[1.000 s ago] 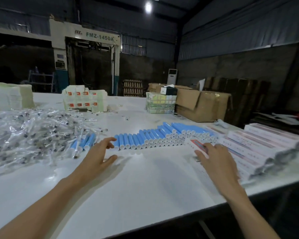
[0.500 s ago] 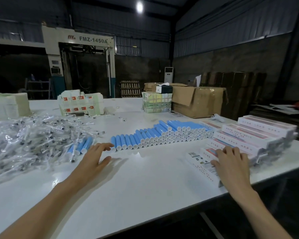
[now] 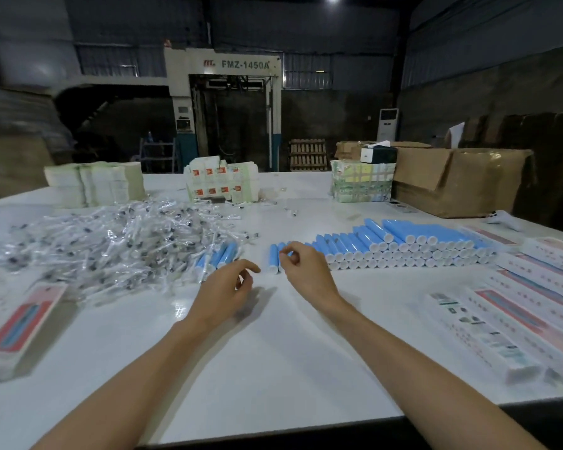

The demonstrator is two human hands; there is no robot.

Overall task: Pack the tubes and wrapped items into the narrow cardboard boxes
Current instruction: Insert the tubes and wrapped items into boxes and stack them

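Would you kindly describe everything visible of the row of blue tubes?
The row of blue tubes lies on the white table, right of centre. It shows glossy blue bodies, seemingly plastic, with white caps facing the person, side by side, single-layered at the left and stacked higher rightwards. The right hand curls its fingers over the left end; whether it pinches a tube is unclear.

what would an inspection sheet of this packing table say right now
surface: white table, glossy
job's things: blue tubes stacked in a row centre-right; pile of clear-wrapped items left; narrow boxes right, single box far left
clutter: brown carton, banded bundle, flat packs along the far edge
grips: left hand loosely curled, holding nothing; right hand curled at the row's left end, hold unclear
cables: nothing seen
surroundings: FMZ-1450A machine, wooden pallet, standing air conditioner
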